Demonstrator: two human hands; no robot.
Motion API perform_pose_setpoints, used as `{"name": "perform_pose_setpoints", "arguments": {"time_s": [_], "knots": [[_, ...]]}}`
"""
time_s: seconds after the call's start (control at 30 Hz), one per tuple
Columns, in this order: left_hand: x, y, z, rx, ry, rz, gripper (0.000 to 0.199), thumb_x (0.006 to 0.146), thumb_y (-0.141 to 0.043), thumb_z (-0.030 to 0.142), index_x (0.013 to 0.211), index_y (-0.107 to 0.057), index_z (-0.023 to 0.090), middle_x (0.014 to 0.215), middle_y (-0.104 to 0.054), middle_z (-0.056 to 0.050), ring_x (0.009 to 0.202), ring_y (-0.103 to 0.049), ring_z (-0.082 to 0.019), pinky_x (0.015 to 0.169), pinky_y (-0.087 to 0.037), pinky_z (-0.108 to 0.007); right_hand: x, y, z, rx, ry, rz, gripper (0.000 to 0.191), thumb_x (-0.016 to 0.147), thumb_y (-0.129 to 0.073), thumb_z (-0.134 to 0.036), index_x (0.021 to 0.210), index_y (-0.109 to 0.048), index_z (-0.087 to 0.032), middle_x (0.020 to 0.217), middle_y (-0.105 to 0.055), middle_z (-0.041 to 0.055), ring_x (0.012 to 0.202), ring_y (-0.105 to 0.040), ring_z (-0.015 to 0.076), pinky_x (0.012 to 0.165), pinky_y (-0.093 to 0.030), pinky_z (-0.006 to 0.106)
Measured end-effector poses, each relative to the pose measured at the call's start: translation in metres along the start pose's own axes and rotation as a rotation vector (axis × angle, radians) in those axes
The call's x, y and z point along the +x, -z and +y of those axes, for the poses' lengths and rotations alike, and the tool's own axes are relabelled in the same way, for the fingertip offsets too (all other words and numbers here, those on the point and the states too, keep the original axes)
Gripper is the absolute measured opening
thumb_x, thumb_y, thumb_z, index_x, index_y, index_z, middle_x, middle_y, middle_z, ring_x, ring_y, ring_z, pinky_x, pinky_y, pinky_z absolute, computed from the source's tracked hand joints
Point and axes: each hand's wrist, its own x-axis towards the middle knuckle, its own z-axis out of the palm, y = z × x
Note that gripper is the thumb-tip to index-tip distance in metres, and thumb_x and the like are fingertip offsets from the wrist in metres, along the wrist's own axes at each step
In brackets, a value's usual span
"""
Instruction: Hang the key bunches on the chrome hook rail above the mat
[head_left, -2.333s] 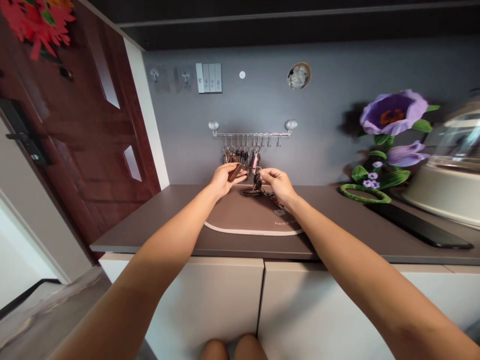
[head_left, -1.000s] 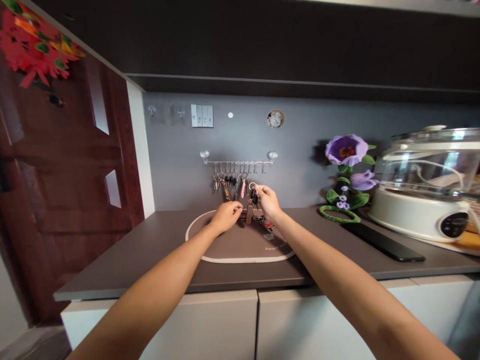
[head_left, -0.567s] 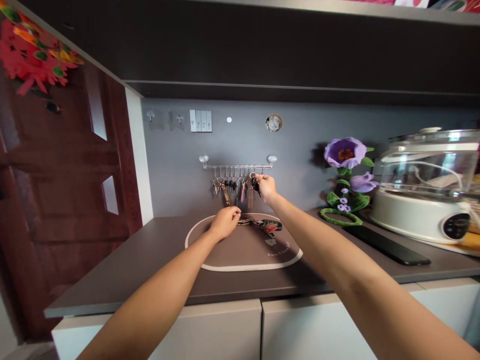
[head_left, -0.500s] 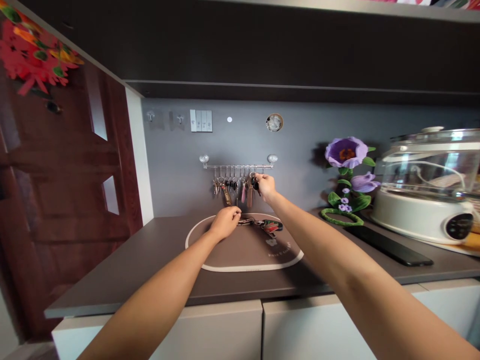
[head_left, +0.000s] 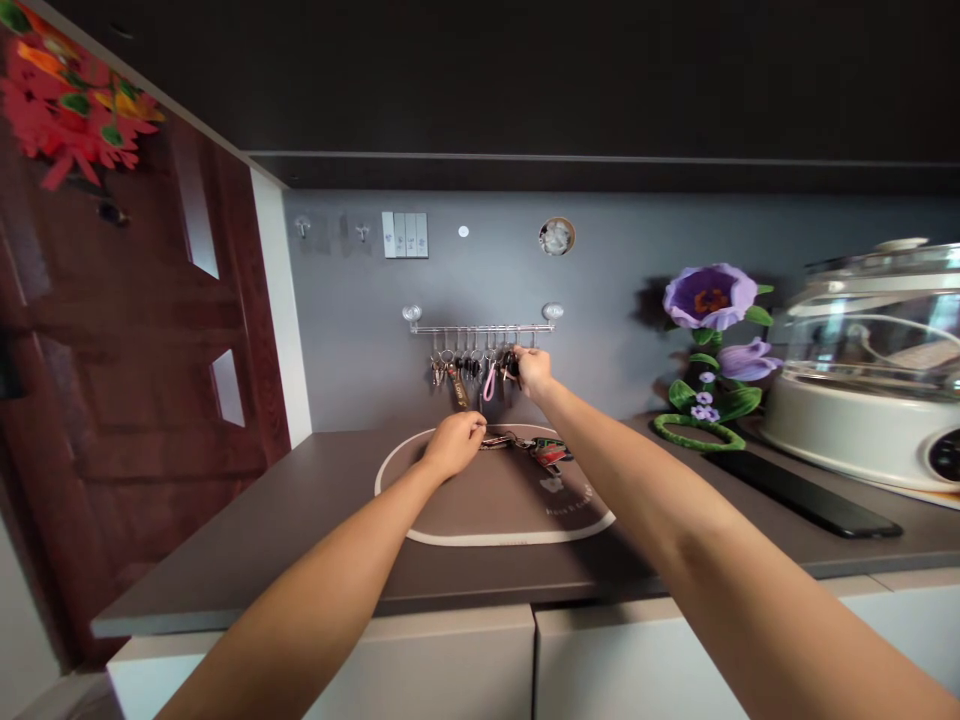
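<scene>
A metal hook rail on the grey wall carries several bunches of keys, among them a brown tag and a pink strap. At the rail's right part, my right hand is closed on a bunch of dark keys; its fingertips are partly hidden. My left hand hovers low over the brown mat, fingers pinched together. What it holds, if anything, I cannot make out. Beside it on the mat lie more keys with a red and green fob.
Purple felt flowers on a green base stand to the right, with a black phone in front. Further right is a clear-topped white appliance. A dark shelf overhangs the counter; a wooden door is on the left.
The view has shifted slightly. My right hand stays at the hooks, and the key bunches and pink strap beside it have swung a little. My left hand has hardly moved.
</scene>
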Motion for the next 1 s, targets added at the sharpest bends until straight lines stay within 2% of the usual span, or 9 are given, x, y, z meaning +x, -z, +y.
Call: {"name": "perform_pose_setpoints", "arguments": {"time_s": [0.33,0.57,0.83,1.0], "knots": [[0.0,0.0,-0.002,-0.008,0.023,-0.019,0.023,0.078,-0.043,0.021,0.089,-0.063,0.016,0.083,-0.066,-0.005,0.075,-0.059,-0.015,0.07,-0.044,-0.024,0.002,0.009,0.013,-0.027,0.035,-0.056,0.014,0.073,-0.053,-0.024,0.062,-0.049,-0.016,0.051,-0.049,-0.003,0.048,-0.047,0.0085,0.048,-0.044,0.022],[0.0,0.0,-0.004,0.016,0.034,-0.024,0.023,0.079,-0.044,0.022,0.088,-0.063,0.016,0.081,-0.066,-0.005,0.073,-0.058,-0.015,0.068,-0.043,-0.024,0.004,0.017,0.017,-0.162,0.11,-0.078,0.02,0.066,-0.057,-0.033,0.063,-0.052,-0.015,0.048,-0.046,-0.0053,0.047,-0.042,0.0069,0.05,-0.038,0.02],[0.0,-0.001,-0.005,0.022,0.043,-0.032,0.022,0.078,-0.044,0.023,0.087,-0.064,0.017,0.081,-0.066,-0.005,0.074,-0.058,-0.015,0.069,-0.042,-0.024,-0.001,0.024,0.015,-0.24,0.121,-0.159,0.022,0.062,-0.059,-0.033,0.068,-0.056,-0.012,0.049,-0.049,-0.0047,0.048,-0.042,0.0056,0.052,-0.036,0.019],[0.001,-0.001,-0.006,0.007,0.057,-0.046,0.022,0.077,-0.044,0.022,0.087,-0.064,0.017,0.079,-0.065,-0.004,0.072,-0.057,-0.014,0.068,-0.042,-0.024,-0.004,0.029,0.013,-0.275,0.099,-0.207,0.018,0.064,-0.059,-0.026,0.075,-0.057,-0.013,0.057,-0.056,-0.0017,0.052,-0.046,0.0065,0.054,-0.039,0.02]]}}
